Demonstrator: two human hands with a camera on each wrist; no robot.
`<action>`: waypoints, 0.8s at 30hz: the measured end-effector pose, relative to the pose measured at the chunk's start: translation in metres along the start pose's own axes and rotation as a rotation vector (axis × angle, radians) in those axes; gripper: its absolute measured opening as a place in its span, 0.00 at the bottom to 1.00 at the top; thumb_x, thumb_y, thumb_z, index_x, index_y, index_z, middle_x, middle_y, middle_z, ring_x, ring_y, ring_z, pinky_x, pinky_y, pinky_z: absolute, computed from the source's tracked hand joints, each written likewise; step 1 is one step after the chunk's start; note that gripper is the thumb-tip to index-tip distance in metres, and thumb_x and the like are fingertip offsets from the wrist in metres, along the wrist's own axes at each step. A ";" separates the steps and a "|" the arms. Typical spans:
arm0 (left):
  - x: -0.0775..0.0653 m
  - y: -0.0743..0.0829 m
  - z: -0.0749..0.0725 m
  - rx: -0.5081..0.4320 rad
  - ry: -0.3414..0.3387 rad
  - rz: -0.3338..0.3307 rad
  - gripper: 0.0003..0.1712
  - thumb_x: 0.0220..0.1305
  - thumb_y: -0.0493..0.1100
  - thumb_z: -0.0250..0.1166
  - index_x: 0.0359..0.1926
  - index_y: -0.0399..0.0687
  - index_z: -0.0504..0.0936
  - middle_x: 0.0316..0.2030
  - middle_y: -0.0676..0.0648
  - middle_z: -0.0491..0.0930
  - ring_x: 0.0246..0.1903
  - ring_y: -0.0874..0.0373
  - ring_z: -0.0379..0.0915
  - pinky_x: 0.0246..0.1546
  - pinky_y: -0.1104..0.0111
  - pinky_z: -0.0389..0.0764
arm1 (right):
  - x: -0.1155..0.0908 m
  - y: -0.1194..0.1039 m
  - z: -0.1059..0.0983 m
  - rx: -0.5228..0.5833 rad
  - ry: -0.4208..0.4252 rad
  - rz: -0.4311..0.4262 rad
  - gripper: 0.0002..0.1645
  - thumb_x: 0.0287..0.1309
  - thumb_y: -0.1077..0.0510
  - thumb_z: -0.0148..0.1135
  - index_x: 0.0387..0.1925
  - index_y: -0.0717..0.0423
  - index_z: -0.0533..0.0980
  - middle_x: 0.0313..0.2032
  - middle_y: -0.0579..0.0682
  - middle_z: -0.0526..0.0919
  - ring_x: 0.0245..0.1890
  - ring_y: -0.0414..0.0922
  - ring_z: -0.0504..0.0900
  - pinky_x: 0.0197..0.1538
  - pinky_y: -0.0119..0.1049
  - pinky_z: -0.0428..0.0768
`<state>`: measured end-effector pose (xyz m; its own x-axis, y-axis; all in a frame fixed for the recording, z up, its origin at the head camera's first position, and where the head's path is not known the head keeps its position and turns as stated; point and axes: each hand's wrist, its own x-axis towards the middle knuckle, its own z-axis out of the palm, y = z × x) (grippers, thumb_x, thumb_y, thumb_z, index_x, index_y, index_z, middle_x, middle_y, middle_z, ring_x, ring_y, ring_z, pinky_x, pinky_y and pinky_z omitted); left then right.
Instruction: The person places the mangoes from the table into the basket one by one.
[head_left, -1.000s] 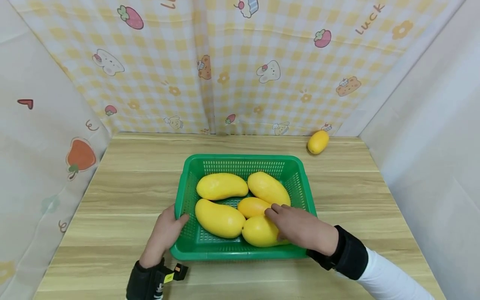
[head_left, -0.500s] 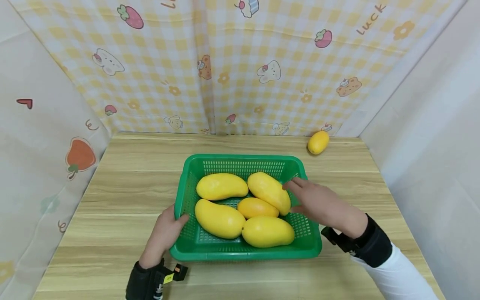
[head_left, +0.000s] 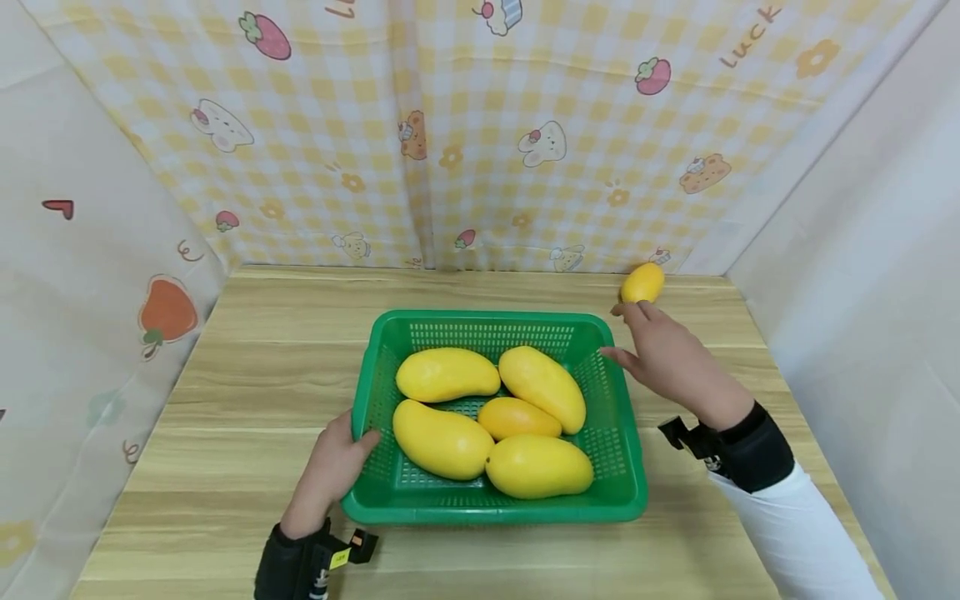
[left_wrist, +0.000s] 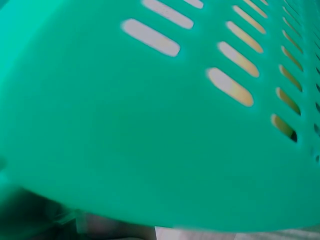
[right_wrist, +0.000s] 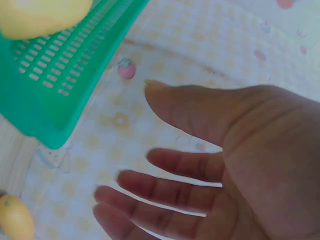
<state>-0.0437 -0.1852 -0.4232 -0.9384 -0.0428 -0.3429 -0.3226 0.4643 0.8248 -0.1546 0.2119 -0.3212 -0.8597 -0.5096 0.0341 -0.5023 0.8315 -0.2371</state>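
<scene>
A green plastic basket (head_left: 495, 515) stands on the table with several yellow mangoes inside, among them a smaller orange-yellow mango (head_left: 519, 418) in the middle. My left hand (head_left: 332, 467) grips the basket's left side, thumb over the rim and fingers outside. Its perforated green wall fills most of the left wrist view. My right hand (head_left: 675, 358) is past the basket's right rim, fingers spread and nothing in them. Just beyond its fingertips lies another small orange-yellow mango (head_left: 642, 283) at the table's back right. In the right wrist view this mango (right_wrist: 16, 220) shows at the lower left.
A wood-grain table (head_left: 285, 333) carries everything. Behind it hangs a yellow checked cloth (head_left: 465, 167) with cartoon prints, close to the small mango. White cloth walls (head_left: 847, 250) close off both sides.
My right hand has left the mangoes in the basket and moved up and right, over the rim towards the small mango at the back. The left hand keeps its grip.
</scene>
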 end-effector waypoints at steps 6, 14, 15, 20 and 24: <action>-0.001 0.002 0.000 0.006 0.001 -0.001 0.14 0.66 0.36 0.52 0.49 0.31 0.73 0.31 0.42 0.77 0.27 0.54 0.76 0.27 0.64 0.78 | 0.012 0.024 0.006 0.004 0.031 0.097 0.33 0.61 0.56 0.63 0.56 0.77 0.63 0.44 0.71 0.72 0.33 0.58 0.77 0.35 0.50 0.77; 0.000 0.000 0.002 -0.009 0.002 -0.007 0.13 0.66 0.36 0.52 0.48 0.31 0.73 0.31 0.42 0.77 0.27 0.54 0.76 0.26 0.64 0.79 | 0.023 0.052 0.023 -0.048 0.099 0.191 0.30 0.60 0.58 0.63 0.49 0.81 0.65 0.38 0.72 0.69 0.30 0.63 0.73 0.31 0.52 0.75; 0.000 0.000 0.002 -0.009 0.001 -0.006 0.13 0.66 0.36 0.52 0.48 0.31 0.73 0.31 0.42 0.77 0.27 0.54 0.76 0.27 0.64 0.78 | 0.024 0.056 0.026 -0.048 0.104 0.201 0.30 0.60 0.58 0.63 0.49 0.82 0.65 0.38 0.72 0.69 0.30 0.64 0.73 0.30 0.53 0.75; -0.002 0.001 0.001 -0.003 0.005 -0.002 0.14 0.66 0.36 0.52 0.48 0.31 0.73 0.30 0.42 0.77 0.27 0.54 0.75 0.26 0.64 0.78 | 0.032 0.073 0.042 -0.060 0.139 0.236 0.30 0.60 0.58 0.63 0.49 0.82 0.64 0.39 0.75 0.69 0.29 0.66 0.74 0.30 0.56 0.75; -0.003 0.002 0.000 -0.003 0.009 0.001 0.13 0.67 0.36 0.53 0.48 0.31 0.73 0.31 0.42 0.77 0.27 0.54 0.75 0.27 0.64 0.78 | 0.038 0.085 0.057 -0.045 0.135 0.291 0.31 0.60 0.57 0.62 0.50 0.81 0.64 0.41 0.75 0.68 0.33 0.69 0.74 0.32 0.58 0.75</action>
<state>-0.0413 -0.1839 -0.4207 -0.9398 -0.0499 -0.3380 -0.3218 0.4620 0.8264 -0.2252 0.2508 -0.3951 -0.9708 -0.2178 0.1004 -0.2347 0.9485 -0.2128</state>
